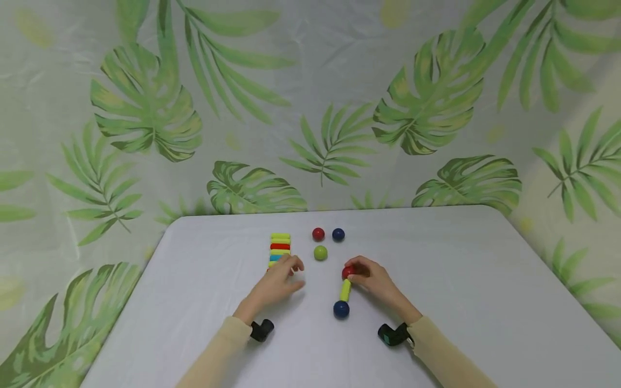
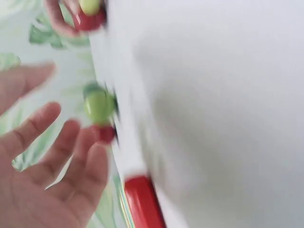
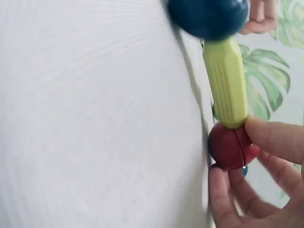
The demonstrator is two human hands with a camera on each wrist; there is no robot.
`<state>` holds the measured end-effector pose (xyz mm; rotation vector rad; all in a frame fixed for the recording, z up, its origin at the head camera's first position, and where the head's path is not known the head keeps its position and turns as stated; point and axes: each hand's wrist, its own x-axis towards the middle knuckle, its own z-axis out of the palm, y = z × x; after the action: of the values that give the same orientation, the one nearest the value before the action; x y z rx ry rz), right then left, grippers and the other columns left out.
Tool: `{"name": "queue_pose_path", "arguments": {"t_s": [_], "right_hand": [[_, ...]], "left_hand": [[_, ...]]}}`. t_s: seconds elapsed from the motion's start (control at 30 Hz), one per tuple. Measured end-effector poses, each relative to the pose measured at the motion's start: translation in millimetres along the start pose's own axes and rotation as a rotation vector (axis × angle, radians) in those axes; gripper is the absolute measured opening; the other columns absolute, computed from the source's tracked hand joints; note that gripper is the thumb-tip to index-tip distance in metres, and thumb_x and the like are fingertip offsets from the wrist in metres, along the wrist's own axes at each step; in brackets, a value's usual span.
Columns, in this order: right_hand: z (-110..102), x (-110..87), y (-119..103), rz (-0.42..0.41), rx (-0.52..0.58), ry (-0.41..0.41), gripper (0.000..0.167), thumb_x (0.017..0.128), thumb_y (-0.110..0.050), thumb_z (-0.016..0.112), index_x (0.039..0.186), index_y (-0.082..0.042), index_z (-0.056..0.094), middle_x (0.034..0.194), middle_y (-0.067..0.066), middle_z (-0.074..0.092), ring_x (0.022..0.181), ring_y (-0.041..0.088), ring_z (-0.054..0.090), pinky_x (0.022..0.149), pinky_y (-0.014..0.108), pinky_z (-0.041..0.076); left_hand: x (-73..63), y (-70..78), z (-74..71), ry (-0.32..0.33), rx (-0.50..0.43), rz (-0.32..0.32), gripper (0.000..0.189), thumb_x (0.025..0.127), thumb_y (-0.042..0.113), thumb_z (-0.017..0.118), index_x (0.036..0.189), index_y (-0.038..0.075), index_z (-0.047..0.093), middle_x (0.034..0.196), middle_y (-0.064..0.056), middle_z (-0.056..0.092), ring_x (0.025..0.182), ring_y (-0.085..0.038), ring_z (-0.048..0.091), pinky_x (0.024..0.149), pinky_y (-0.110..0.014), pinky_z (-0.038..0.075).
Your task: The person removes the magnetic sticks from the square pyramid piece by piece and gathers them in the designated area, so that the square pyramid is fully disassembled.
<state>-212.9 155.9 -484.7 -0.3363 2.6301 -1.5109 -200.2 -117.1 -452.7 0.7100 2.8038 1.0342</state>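
Note:
In the head view my right hand (image 1: 371, 279) pinches a red ball (image 1: 347, 272) between thumb and fingers. A yellow-green ridged rod (image 3: 225, 83) runs from that ball to a dark blue ball (image 1: 341, 309), the three touching in a line on the table. My left hand (image 1: 280, 281) holds nothing; its fingers are spread and relaxed in the left wrist view. It hovers by the near end of a row of coloured rods (image 1: 280, 246) and partly covers them. A red rod (image 2: 144, 202) shows below the left fingers in the left wrist view.
Behind the hands, a loose red ball (image 1: 318, 234), a dark blue ball (image 1: 338, 234) and a green ball (image 1: 320, 253) sit apart on the white table (image 1: 451, 258). A leaf-patterned cloth (image 1: 335, 81) hangs behind the table's far edge.

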Motion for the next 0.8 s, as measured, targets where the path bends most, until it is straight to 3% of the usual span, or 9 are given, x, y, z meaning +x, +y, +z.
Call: {"name": "queue_pose_path", "arguments": {"t_s": [0.07, 0.13, 0.33, 0.43, 0.53, 0.63, 0.73, 0.8], "right_hand": [[-1, -0.6, -1, 0.036, -0.053, 0.029, 0.022, 0.086, -0.012, 0.071, 0.106, -0.01, 0.062, 0.097, 0.004, 0.063, 0.088, 0.021, 0.057, 0.079, 0.035, 0.048], [-3, -1.9, -2, 0.055, -0.09, 0.04, 0.023, 0.085, -0.016, 0.073, 0.103, -0.009, 0.059, 0.091, 0.004, 0.061, 0.083, 0.019, 0.055, 0.074, 0.033, 0.047], [-14, -9.8, 4, -0.023, -0.062, -0.049, 0.026, 0.086, -0.011, 0.071, 0.108, -0.009, 0.058, 0.103, 0.006, 0.06, 0.091, 0.023, 0.058, 0.078, 0.037, 0.049], [-19, -12.7, 9, -0.053, -0.06, -0.092, 0.025, 0.087, -0.01, 0.069, 0.111, -0.012, 0.061, 0.103, 0.005, 0.06, 0.091, 0.022, 0.057, 0.078, 0.038, 0.048], [-22, -14.0, 10, -0.052, -0.066, -0.111, 0.024, 0.088, -0.014, 0.069, 0.112, -0.014, 0.062, 0.1, 0.003, 0.059, 0.089, 0.021, 0.055, 0.077, 0.036, 0.046], [-24, -14.3, 10, -0.06, -0.064, -0.123, 0.024, 0.089, -0.015, 0.068, 0.112, -0.013, 0.062, 0.098, 0.004, 0.058, 0.089, 0.021, 0.055, 0.077, 0.036, 0.046], [-26, -14.4, 9, -0.072, -0.061, -0.121, 0.024, 0.089, -0.014, 0.068, 0.112, -0.012, 0.061, 0.096, 0.004, 0.058, 0.087, 0.021, 0.055, 0.076, 0.036, 0.046], [-28, -14.7, 8, -0.075, -0.059, -0.122, 0.024, 0.089, -0.015, 0.068, 0.112, -0.011, 0.061, 0.094, 0.004, 0.058, 0.086, 0.021, 0.054, 0.075, 0.036, 0.045]], "left_hand": [[-0.6, 10.0, 11.3, -0.106, -0.075, 0.025, 0.035, 0.088, 0.026, 0.071, 0.113, 0.009, 0.054, 0.108, -0.004, 0.051, 0.099, -0.02, 0.051, 0.085, -0.035, 0.047], [-0.9, 16.8, 22.0, -0.165, -0.054, 0.041, 0.041, 0.086, 0.033, 0.073, 0.115, 0.013, 0.052, 0.11, 0.0, 0.05, 0.1, -0.017, 0.05, 0.088, -0.033, 0.047], [5.3, 23.5, 36.7, -0.148, 0.165, 0.111, 0.034, 0.085, 0.022, 0.074, 0.113, 0.018, 0.055, 0.101, 0.004, 0.049, 0.09, -0.012, 0.05, 0.081, -0.026, 0.048], [11.0, 23.8, 33.0, -0.208, 0.176, 0.138, 0.028, 0.087, 0.016, 0.07, 0.112, 0.02, 0.058, 0.099, 0.005, 0.05, 0.087, -0.011, 0.05, 0.079, -0.024, 0.048], [18.8, 23.5, 26.8, -0.26, 0.101, 0.136, 0.025, 0.087, 0.013, 0.068, 0.111, 0.018, 0.06, 0.098, 0.005, 0.053, 0.086, -0.011, 0.052, 0.079, -0.023, 0.048], [32.6, 22.8, 22.8, -0.201, -0.031, 0.115, 0.027, 0.087, 0.01, 0.068, 0.112, 0.013, 0.059, 0.102, 0.002, 0.058, 0.09, -0.014, 0.054, 0.081, -0.025, 0.048], [54.4, 23.2, 22.2, -0.057, -0.151, 0.119, 0.031, 0.087, 0.004, 0.069, 0.115, 0.007, 0.057, 0.109, -0.004, 0.061, 0.096, -0.019, 0.056, 0.087, -0.031, 0.049], [70.9, 23.6, 23.1, 0.025, -0.165, 0.126, 0.032, 0.086, 0.003, 0.07, 0.115, 0.005, 0.057, 0.111, -0.007, 0.059, 0.1, -0.021, 0.056, 0.09, -0.033, 0.048]]}}
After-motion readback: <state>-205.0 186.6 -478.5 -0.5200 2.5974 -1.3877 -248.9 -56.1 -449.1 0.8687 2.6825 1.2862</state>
